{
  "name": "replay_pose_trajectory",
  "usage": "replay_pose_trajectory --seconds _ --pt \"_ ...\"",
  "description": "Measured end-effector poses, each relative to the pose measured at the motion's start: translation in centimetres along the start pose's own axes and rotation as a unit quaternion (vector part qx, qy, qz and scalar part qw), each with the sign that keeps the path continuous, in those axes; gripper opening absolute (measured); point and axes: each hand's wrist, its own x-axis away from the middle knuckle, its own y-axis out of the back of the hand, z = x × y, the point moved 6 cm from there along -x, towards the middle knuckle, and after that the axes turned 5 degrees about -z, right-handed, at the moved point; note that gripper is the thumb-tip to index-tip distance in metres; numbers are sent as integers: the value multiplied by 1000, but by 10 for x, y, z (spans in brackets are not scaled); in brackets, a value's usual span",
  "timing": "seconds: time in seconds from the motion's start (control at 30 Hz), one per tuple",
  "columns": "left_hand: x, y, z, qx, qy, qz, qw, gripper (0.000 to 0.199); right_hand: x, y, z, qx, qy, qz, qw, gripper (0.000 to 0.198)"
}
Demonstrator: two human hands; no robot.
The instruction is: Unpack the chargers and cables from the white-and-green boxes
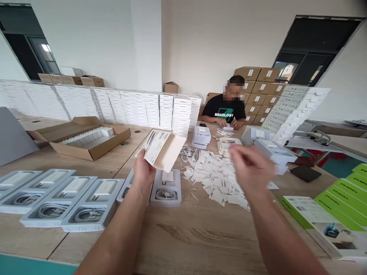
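Observation:
My left hand (143,170) is closed around printed leaflets (164,151), pale with dark text on one part and a plain beige face on the right. How many sheets it holds I cannot make out. Below them lies a white tray (166,200) with a charger and a coiled cable; a second such tray is partly hidden by my left forearm. My right hand (252,168) is raised over the right side of a heap of small white paper slips (218,177). Motion blurs its fingers, so their grip is unclear.
Several more filled trays (88,214) line the left. An open carton (94,143) stands behind them, before a long wall of stacked white boxes (132,109). Green-and-white packaging (341,206) lies at right. A co-worker (226,105) sits across the table, handling a small white item.

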Motion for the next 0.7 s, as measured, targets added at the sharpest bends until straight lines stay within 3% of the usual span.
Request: replay_pose_trajectory --seconds 0.13,0.23,0.5,0.7 --pt "-8 6 0 -10 -6 5 1000 16 53 -52 -34 22 -22 192 981 27" --pt "-10 9 1 -22 -6 7 1000 14 87 -68 -43 19 -41 267 963 21" --pt "-7 7 16 -54 58 21 997 12 94 -70 -46 13 -102 319 942 16" --pt "8 -11 20 -35 157 92 983 17 95 -68 -47 48 -112 354 927 24"
